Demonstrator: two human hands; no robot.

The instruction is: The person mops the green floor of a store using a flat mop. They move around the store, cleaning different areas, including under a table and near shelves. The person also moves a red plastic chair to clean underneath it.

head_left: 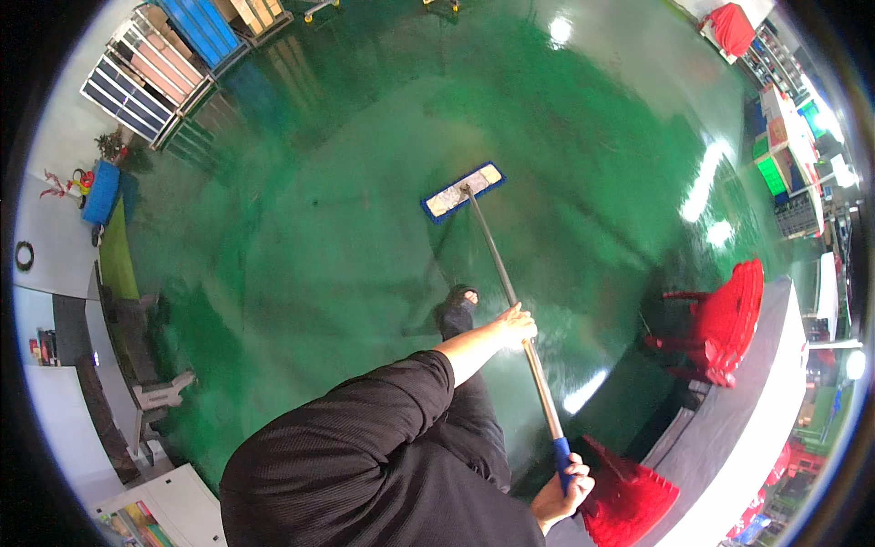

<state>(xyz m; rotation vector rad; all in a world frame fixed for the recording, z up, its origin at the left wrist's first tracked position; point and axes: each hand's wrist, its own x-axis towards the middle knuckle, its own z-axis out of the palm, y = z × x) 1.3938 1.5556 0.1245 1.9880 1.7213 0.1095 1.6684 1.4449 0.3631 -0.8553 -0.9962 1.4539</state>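
Note:
A long-handled flat mop stretches across the green floor (346,228) ahead of me. Its rectangular mop head (447,197), pale on top with a blue fringe, lies flat on the floor. From there the metal pole (498,260) slants back toward me on the right. Partway up the pole, my left hand (514,326) is closed around it, arm stretched forward. Lower in view, my right hand (561,492) wraps the blue grip (562,453) at the pole's upper end. One of my feet (458,308) shows beside the pole.
Red plastic seats (729,324) stand at the right, beside a long table (743,392). Another red seat (629,501) is close to my right hand. Wheeled racks (150,73) line the far left. A grey-footed desk leg (164,394) juts out at the left.

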